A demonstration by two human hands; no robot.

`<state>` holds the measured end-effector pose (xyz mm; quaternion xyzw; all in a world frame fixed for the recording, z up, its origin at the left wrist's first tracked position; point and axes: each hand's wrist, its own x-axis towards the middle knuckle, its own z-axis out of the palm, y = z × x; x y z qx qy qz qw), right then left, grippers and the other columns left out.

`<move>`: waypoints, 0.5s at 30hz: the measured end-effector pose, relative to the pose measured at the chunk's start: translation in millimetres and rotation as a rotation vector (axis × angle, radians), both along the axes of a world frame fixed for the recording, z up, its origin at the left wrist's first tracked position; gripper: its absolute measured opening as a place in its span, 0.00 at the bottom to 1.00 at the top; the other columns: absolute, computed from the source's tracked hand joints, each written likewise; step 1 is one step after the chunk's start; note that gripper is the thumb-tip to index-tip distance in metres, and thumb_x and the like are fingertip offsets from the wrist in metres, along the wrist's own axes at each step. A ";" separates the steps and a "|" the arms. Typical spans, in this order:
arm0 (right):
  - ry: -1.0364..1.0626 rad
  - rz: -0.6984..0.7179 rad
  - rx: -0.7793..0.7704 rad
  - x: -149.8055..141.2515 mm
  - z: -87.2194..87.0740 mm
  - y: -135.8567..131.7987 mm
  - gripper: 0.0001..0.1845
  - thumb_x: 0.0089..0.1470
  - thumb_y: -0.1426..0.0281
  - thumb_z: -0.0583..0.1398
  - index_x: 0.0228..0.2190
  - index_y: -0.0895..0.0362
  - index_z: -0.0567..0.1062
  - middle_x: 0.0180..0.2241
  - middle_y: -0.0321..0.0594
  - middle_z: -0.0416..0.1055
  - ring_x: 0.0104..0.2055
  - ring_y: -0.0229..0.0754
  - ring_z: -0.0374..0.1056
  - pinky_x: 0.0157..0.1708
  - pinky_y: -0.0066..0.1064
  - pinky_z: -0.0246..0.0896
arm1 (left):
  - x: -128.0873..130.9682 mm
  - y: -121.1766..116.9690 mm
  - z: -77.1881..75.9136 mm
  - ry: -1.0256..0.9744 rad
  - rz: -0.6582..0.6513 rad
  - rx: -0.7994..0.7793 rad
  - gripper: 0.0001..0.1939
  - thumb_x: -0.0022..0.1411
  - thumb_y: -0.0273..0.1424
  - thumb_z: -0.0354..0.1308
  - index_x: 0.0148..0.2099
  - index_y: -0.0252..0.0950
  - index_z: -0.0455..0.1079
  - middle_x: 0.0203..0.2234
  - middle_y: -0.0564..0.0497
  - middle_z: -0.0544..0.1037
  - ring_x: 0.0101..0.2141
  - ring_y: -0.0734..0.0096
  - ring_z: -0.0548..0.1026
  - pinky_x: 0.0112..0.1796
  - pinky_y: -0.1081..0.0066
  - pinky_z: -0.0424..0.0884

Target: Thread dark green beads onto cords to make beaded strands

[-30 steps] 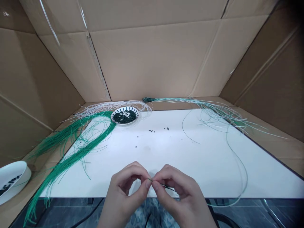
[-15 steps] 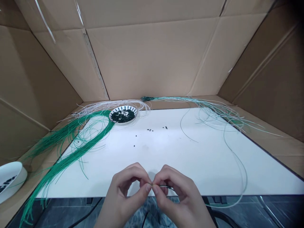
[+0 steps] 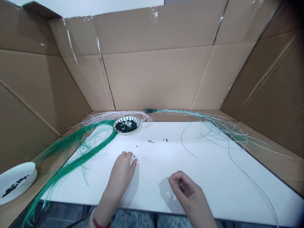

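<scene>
My left hand (image 3: 122, 172) reaches forward over the white board (image 3: 209, 171), fingertips bunched together right at a single small dark bead (image 3: 134, 156). Whether the bead is pinched I cannot tell. My right hand (image 3: 187, 190) stays near the front edge, pinching the end of a thin pale green wire (image 3: 239, 167) that loops away to the right. A few more loose dark beads (image 3: 150, 141) lie further up the board.
A small patterned dish of dark beads (image 3: 126, 124) sits at the back left. Green wire bundles (image 3: 71, 158) trail down the left side, pale wires (image 3: 213, 122) fan out at the back right. A white bowl (image 3: 16, 182) stands far left. Cardboard walls enclose the board.
The hands have parted: my left hand moved forward and left to the lone bead, while my right hand kept the wire end. The camera tilted up.
</scene>
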<state>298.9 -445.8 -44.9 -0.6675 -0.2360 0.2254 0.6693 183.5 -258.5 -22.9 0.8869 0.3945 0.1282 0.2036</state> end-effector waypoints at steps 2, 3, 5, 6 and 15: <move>0.005 -0.009 -0.005 6.1 -11.4 1.8 0.17 0.51 0.56 0.69 0.24 0.55 0.74 0.23 0.32 0.63 0.28 0.41 0.60 0.30 0.29 0.57 | 13.0 12.2 -2.8 0.069 0.057 0.044 0.07 0.72 0.28 0.58 0.49 0.32 0.75 0.44 0.43 0.81 0.46 0.55 0.80 0.50 0.51 0.75; 0.007 -0.011 -0.003 8.2 -15.8 2.3 0.19 0.51 0.54 0.69 0.24 0.55 0.73 0.23 0.32 0.64 0.28 0.41 0.60 0.30 0.29 0.57 | 17.5 16.0 -3.1 0.092 0.066 0.053 0.08 0.72 0.30 0.60 0.50 0.33 0.75 0.45 0.45 0.81 0.45 0.57 0.80 0.48 0.52 0.77; 0.011 -0.009 0.008 11.4 -22.5 2.5 0.21 0.50 0.52 0.69 0.24 0.55 0.73 0.23 0.32 0.64 0.28 0.42 0.60 0.30 0.30 0.58 | 22.8 20.7 -2.1 0.119 0.060 0.057 0.11 0.71 0.34 0.62 0.51 0.34 0.75 0.46 0.47 0.81 0.43 0.60 0.81 0.46 0.54 0.79; 0.013 -0.006 0.016 12.7 -25.0 2.3 0.22 0.49 0.51 0.70 0.24 0.55 0.74 0.23 0.33 0.64 0.28 0.42 0.61 0.30 0.30 0.58 | 24.1 22.7 -1.0 0.120 0.051 0.057 0.12 0.71 0.35 0.62 0.52 0.34 0.75 0.47 0.46 0.81 0.43 0.60 0.81 0.45 0.55 0.79; 0.072 0.036 0.121 17.3 -32.4 4.0 0.27 0.46 0.45 0.70 0.22 0.55 0.73 0.21 0.32 0.61 0.26 0.41 0.59 0.28 0.29 0.59 | 44.5 46.5 5.4 0.043 -0.012 0.002 0.15 0.71 0.35 0.62 0.57 0.36 0.73 0.53 0.44 0.79 0.48 0.56 0.80 0.47 0.52 0.79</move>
